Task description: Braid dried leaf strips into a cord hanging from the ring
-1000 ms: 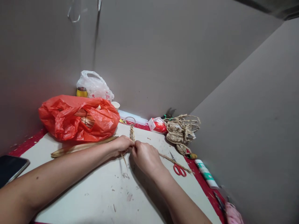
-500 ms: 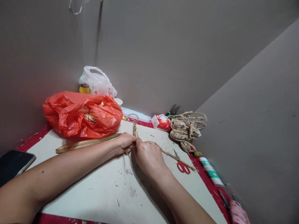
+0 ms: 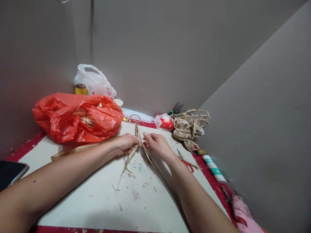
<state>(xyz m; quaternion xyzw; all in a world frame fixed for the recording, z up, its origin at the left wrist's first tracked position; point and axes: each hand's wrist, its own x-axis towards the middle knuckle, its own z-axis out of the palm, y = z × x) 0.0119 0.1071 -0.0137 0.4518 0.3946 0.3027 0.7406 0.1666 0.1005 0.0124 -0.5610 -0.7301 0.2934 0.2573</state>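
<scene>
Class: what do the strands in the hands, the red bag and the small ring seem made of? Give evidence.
The strands look like dried plant fibre, perhaps straw or leaf: pale tan, matt, flat, fraying. The red bag is thin plastic film: glossy, crinkled, slightly see-through. The ring may be metal wire: thin, grey, too small to be sure.

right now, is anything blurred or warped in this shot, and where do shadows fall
Head view: left hand, right hand and the braided tan straw strands are sharp; the pink object at lower right is smeared; the wide lens tilts the plain grey walls; light is soft, a faint arm shadow on the scuffed white board.
</scene>
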